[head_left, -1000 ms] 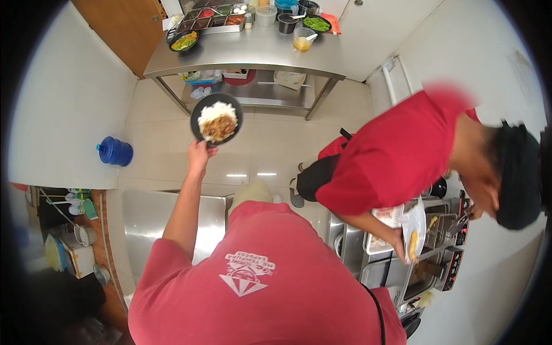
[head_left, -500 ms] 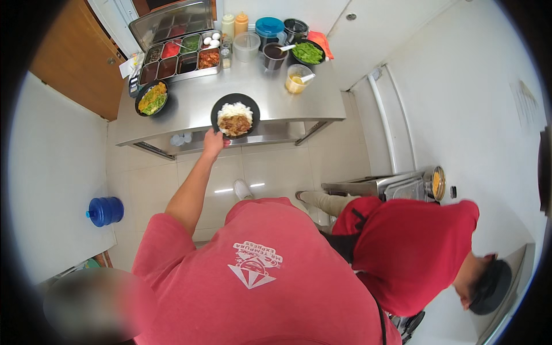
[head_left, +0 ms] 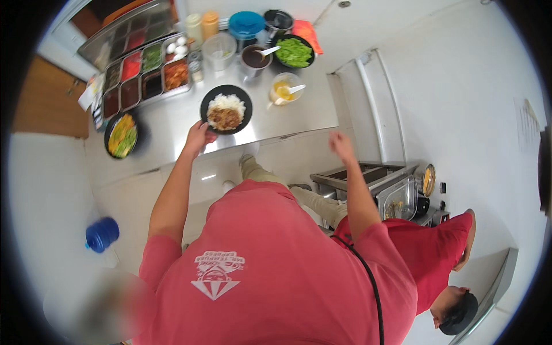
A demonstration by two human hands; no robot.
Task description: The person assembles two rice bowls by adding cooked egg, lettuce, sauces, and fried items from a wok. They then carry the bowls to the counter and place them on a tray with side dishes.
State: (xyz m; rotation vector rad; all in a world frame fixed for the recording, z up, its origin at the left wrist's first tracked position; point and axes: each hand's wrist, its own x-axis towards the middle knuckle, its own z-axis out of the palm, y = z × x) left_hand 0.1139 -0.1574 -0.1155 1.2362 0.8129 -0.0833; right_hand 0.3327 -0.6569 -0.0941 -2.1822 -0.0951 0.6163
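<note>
My left hand (head_left: 199, 137) grips the near-left rim of a black bowl (head_left: 246, 115), fingers closed, at the front edge of the steel table. White rice (head_left: 225, 103) and brown, saucy meat (head_left: 225, 119) fill the bowl. My right hand (head_left: 343, 146) is in the air just past the table's front right corner, apart from everything; its fingers are blurred. Nearest to it on the table is a clear tub (head_left: 280, 99) of yellow liquid with a white spoon (head_left: 296, 89). To the left rests another black bowl (head_left: 122, 135) with orange and green food.
A steel topping tray (head_left: 146, 72) with eggs stands at the back left. Behind are sauce bottles (head_left: 202, 26), a brown-sauce pot (head_left: 254, 60) and a bowl of chopped greens (head_left: 294, 53). A co-worker in red (head_left: 428, 253) stands at my right; a blue water jug (head_left: 102, 234) is on the floor.
My right hand and forearm have come into view, raised toward the table. My left hand still holds the bowl, which now sits farther onto the table. The whole view has shifted and turned.
</note>
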